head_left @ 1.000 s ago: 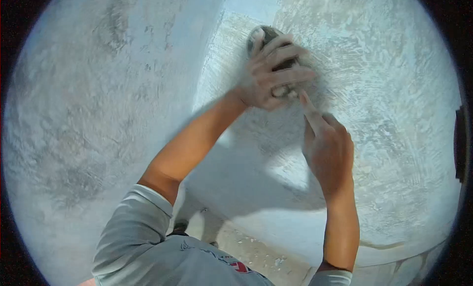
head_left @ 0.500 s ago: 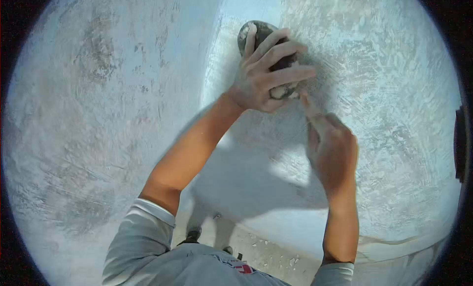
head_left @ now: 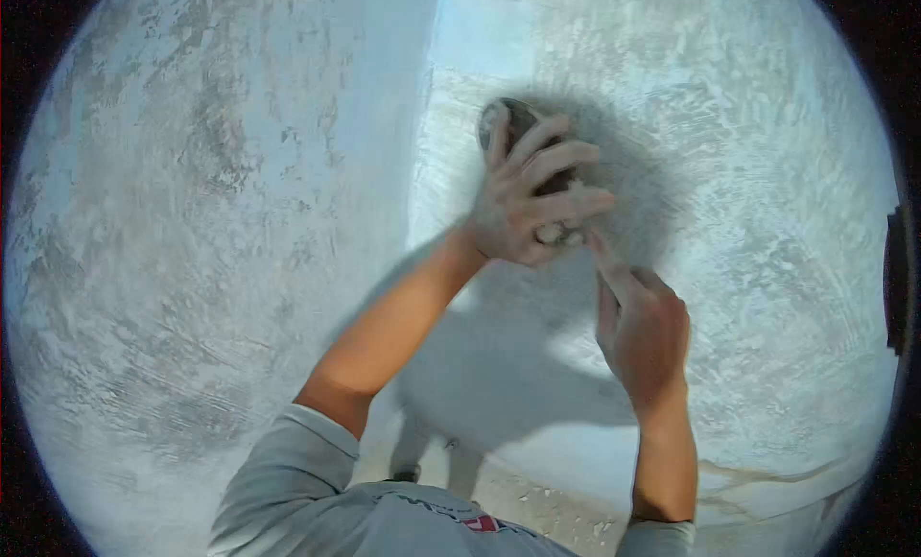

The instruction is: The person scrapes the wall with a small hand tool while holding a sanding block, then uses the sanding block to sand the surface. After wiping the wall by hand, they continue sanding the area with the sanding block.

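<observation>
My left hand (head_left: pixel 523 197) is spread over a dark, rounded object (head_left: pixel 523 120), gripping it close to the plastered wall (head_left: pixel 767 192). Pale lumps like wet plaster (head_left: pixel 556 235) cling to its lower end. Fingers cover most of the object, so its exact kind does not show. Just below and to the right is my right hand (head_left: pixel 645 322). Its index finger stretches up to the object's lower edge while the other fingers are curled in. Whatever those curled fingers hold, if anything, is hidden.
A vertical line (head_left: pixel 422 173) where two wall faces meet runs left of my hands. My shadow (head_left: pixel 508 365) falls on the wall below them. Debris-strewn ground (head_left: pixel 547 504) shows at the bottom, and a dark object (head_left: pixel 897 284) stands at the right edge.
My left hand and the dark object have moved down in the view. My right hand has dropped slightly too, its fingertip still by the object's lower edge.
</observation>
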Demonstrator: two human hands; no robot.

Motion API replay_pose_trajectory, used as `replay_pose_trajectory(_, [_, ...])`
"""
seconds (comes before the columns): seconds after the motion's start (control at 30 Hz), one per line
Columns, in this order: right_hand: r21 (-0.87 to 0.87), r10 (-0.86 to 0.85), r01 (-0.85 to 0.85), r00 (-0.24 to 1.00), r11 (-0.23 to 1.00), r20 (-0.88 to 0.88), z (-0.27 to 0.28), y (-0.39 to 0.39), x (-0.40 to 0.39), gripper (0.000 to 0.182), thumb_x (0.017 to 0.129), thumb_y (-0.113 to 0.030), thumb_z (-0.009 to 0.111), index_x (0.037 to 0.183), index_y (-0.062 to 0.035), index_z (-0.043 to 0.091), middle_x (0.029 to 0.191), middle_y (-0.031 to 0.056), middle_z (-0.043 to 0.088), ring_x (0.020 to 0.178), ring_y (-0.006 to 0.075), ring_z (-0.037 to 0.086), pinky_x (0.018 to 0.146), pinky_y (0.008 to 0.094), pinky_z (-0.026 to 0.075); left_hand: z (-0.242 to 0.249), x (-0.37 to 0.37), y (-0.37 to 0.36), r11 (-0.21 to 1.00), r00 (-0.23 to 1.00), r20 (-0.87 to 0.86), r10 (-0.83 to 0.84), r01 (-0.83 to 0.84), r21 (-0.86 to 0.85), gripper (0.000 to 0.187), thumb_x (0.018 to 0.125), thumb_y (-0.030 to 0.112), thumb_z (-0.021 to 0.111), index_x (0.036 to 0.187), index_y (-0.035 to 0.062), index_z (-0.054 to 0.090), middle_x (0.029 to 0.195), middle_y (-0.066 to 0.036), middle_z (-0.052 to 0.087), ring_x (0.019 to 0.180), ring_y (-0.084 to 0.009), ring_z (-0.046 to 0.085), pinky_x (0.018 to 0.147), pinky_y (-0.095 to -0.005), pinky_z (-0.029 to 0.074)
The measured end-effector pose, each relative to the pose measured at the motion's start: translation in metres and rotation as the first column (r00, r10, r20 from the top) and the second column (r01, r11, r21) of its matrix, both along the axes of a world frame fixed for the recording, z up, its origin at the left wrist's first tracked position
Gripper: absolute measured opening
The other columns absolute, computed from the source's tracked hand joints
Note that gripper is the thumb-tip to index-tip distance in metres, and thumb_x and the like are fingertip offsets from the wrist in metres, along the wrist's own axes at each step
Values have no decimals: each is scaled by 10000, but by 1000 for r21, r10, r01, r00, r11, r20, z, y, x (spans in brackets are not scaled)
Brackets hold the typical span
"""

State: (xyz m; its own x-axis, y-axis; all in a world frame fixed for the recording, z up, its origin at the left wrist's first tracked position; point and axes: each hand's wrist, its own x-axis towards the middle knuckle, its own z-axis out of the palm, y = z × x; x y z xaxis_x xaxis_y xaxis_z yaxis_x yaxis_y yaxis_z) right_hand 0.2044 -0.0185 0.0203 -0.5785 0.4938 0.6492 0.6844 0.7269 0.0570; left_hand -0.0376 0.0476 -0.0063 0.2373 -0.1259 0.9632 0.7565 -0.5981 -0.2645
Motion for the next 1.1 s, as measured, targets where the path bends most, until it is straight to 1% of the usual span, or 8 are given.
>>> replay_pose_trajectory(0.03, [-28, -14, 13, 1000, 1000, -8, 4, 4, -4, 546, 990, -167, 735, 1508, -316, 650, 846, 143, 739, 636, 312, 718, 588, 429, 606, 2, -8, 2, 998, 998, -29, 54, -54, -18, 395, 913, 571, 721, 1214, 333, 812, 1534, -70, 592, 1525, -451, 425, 1266, -753, 103])
replay_pose_trajectory(0.57, [-310, 82, -169, 958, 936, -274, -64, -12, -16, 358, 1033, -157, 677, 1384, -136, 746, 907, 200, 772, 706, 320, 722, 709, 411, 575, -49, -29, -35, 960, 988, -150, 24, -64, -271, 621, 700, 306, 842, 1313, 350, 753, 1585, -24, 570, 1524, -410, 458, 1226, -791, 193])
replay_pose_trajectory(0.67, [-501, 34, -172, 962, 848, -272, -192, -38, 4, 308, 1052, -223, 667, 1294, -69, 779, 800, 179, 727, 622, 296, 634, 647, 380, 526, -172, -9, -88, 780, 976, -207, 66, -180, -600, 661, 771, 314, 832, 1421, 304, 709, 1645, -65, 518, 1592, -409, 370, 1279, -757, 117])
replay_pose_trajectory(0.8, [-887, -202, 27, 977, 462, -76, -399, -107, 75, 469, 999, -496, 720, 1106, -45, 796, 982, 195, 804, 878, 378, 766, 849, 492, 582, -320, 35, -198, -3, 990, 88, 108, 89, -996, 1146, 804, 527, 910, 1730, 291, 278, 1811, -129, 179, 1659, -391, 163, 1336, -648, 100])
replay_pose_trajectory(0.83, [-833, -287, -156, 891, 531, -350, -427, -139, 95, 360, 960, -365, 772, 1023, -13, 814, 737, 212, 743, 732, 379, 762, 716, 474, 573, -342, 44, -239, -35, 843, 520, 141, 529, -848, 1020, 874, 510, 865, 1709, 220, 356, 1763, -259, 240, 1580, -488, 315, 1310, -566, 250])
replay_pose_trajectory(0.9, [-915, -239, 170, 967, 366, 84, -448, -163, 151, 406, 943, -454, 777, 1064, -68, 811, 1002, 170, 804, 925, 305, 784, 806, 459, 613, -450, 16, -301, -547, 969, 166, 181, 239, -802, 1198, 835, 808, 737, 1738, 189, 251, 1798, -156, 219, 1639, -415, 214, 1326, -600, 212])
replay_pose_trajectory(0.97, [-916, -236, 280, 948, 289, 215, -449, -174, 191, 411, 937, -456, 781, 1082, -72, 802, 1008, 164, 803, 932, 299, 784, 804, 456, 615, -479, 7, -352, -938, 998, -56, -4, -23, -345, 1166, 869, 865, 645, 1733, 179, 267, 1787, -159, 255, 1624, -421, 258, 1315, -610, 235])
replay_pose_trajectory(1.1, [-887, -280, 401, 900, 231, 334, -449, -172, 256, 426, 923, -459, 788, 1118, -80, 784, 1021, 152, 800, 946, 288, 784, 801, 451, 618, -363, 25, -402, -775, 975, -134, 177, 54, -630, 816, 985, 734, 612, 1577, 174, 566, 1644, -154, 513, 1516, -396, 456, 1261, -543, 347])
